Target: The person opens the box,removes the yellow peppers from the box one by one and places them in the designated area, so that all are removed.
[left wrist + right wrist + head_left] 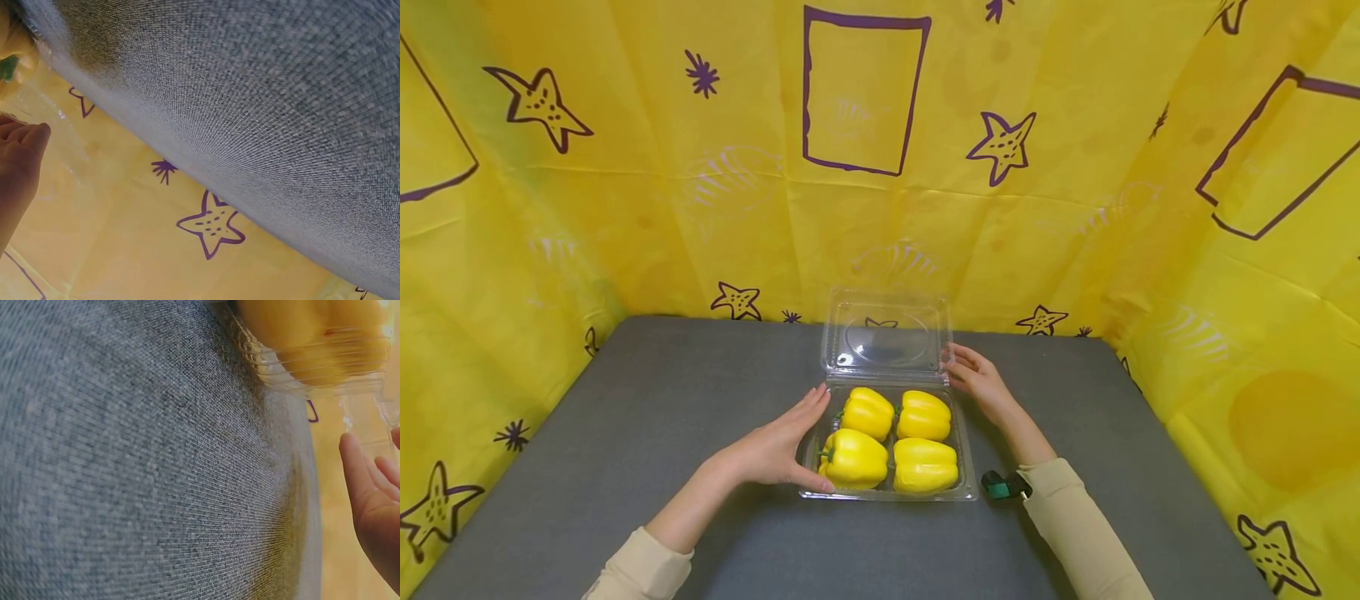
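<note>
A clear plastic clamshell container (966, 479) rests on the table with its hinged lid (887, 337) raised at the back. Several yellow bell peppers (925, 465) fill its base in two rows, some with green stems showing. My left hand (771, 446) lies along the container's left side, fingers extended toward the hinge and thumb at the front left corner. At the lid's lower right edge, beside the hinge, my right hand (988, 392) touches the plastic with loosely bent fingers. The right wrist view shows its fingers (356, 465) close to the clear lid.
A grey cloth-covered table (715, 358) spreads around the container. Yellow curtains (880, 217) printed with purple starfish and frames enclose the back and both sides. On my right wrist is a dark band with a green part (1006, 485), close to the container's right side.
</note>
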`<state>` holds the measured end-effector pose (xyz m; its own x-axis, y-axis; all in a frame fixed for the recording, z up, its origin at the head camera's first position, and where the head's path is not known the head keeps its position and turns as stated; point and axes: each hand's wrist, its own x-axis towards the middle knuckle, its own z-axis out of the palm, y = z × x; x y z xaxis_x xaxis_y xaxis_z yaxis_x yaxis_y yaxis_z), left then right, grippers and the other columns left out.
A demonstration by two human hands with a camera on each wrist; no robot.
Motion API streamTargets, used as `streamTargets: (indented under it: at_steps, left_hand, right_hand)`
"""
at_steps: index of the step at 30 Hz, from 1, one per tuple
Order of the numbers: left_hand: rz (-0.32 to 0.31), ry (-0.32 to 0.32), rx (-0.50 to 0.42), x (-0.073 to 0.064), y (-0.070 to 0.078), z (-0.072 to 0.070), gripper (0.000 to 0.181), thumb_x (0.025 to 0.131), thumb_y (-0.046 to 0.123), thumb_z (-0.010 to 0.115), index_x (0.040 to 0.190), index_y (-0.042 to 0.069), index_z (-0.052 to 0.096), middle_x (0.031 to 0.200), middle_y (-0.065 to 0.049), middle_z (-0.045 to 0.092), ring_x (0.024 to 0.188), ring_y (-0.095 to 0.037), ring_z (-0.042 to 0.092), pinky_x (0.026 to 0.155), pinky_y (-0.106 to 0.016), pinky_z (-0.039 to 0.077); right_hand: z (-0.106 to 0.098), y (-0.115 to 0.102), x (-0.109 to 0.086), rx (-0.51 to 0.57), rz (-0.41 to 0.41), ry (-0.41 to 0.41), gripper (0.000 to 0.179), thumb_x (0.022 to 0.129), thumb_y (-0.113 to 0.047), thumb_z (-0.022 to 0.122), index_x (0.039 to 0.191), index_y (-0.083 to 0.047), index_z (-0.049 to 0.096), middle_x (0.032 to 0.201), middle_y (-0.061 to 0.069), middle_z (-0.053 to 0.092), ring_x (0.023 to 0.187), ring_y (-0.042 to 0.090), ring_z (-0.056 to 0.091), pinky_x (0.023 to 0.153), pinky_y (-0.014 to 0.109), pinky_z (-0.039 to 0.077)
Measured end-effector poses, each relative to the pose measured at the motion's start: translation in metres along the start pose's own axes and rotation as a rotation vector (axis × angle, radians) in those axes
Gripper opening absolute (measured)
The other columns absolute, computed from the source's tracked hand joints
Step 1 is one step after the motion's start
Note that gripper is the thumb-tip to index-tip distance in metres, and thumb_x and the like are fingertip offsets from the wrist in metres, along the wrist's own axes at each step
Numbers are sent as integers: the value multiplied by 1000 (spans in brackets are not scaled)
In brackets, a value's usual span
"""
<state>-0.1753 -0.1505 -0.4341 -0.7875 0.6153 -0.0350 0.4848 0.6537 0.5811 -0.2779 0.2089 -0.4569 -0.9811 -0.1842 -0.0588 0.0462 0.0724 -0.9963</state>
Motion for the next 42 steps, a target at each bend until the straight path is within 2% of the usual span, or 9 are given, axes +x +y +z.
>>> streamTargets:
  at_steps: [5,11,14,20,26,31,36,39,42]
  left_hand:
    - [0,-3,-7,1,-1,0,128,66,67,78,156,2,12,163,-12,2,148,-28,5,113,-52,23]
    - [-6,-5,-9,1,-1,1,128,66,66,78,156,3,11,163,-11,2,148,-29,5,113,-53,23]
    - [-7,-6,-10,1,-1,1,128,66,66,79,156,4,11,163,-11,1,148,-28,5,113,-53,23]
    - [-19,-12,-5,1,0,1,129,66,67,78,157,7,10,163,-7,0,148,-24,3,114,-51,22]
    - [-22,0,0,-1,0,0,130,65,67,78,156,5,10,163,-8,-1,148,-26,3,114,-52,21]
    - [-35,-5,2,-3,-2,0,132,63,68,79,157,6,9,163,-8,-2,148,-25,3,113,-52,22]
    - [-36,-6,0,-4,-2,-1,133,62,70,78,157,7,9,163,-8,-2,149,-24,3,113,-52,23]
    - [-34,-8,-3,-5,-1,-1,133,62,71,77,157,7,8,163,-8,-3,148,-24,3,113,-52,23]
    - [-30,-10,-8,-5,-1,-2,133,62,71,77,157,7,8,163,-8,-3,148,-25,3,113,-52,24]
  right_hand:
    - [-1,2,-1,10,4,-14,52,101,-9,51,148,5,33,144,27,43,119,28,56,97,35,48]
    - [-3,3,-3,22,32,-36,53,103,-13,49,149,4,30,145,27,42,127,36,50,99,38,45]
    - [-5,2,-6,28,42,-27,52,103,-15,50,149,3,31,145,26,42,127,35,49,100,39,45]
    - [-7,-3,-14,60,23,30,52,101,-14,54,146,4,35,145,25,42,115,22,57,100,40,45]
    - [-10,-5,-21,55,-1,23,55,101,-14,54,147,6,32,146,27,40,108,12,59,98,38,47]
    - [-9,-3,-29,49,-19,39,53,101,-7,52,147,6,31,147,28,39,118,22,55,100,40,45]
    - [-4,-8,-41,-71,-75,105,54,99,-9,57,146,5,35,146,26,41,128,35,46,102,42,43]
    - [-1,-13,-50,-184,-110,143,54,97,-14,62,144,1,40,145,22,44,129,35,46,104,45,40]
    - [2,-18,-61,-280,-160,136,54,95,-19,65,142,-3,44,142,20,47,129,34,46,104,47,40]
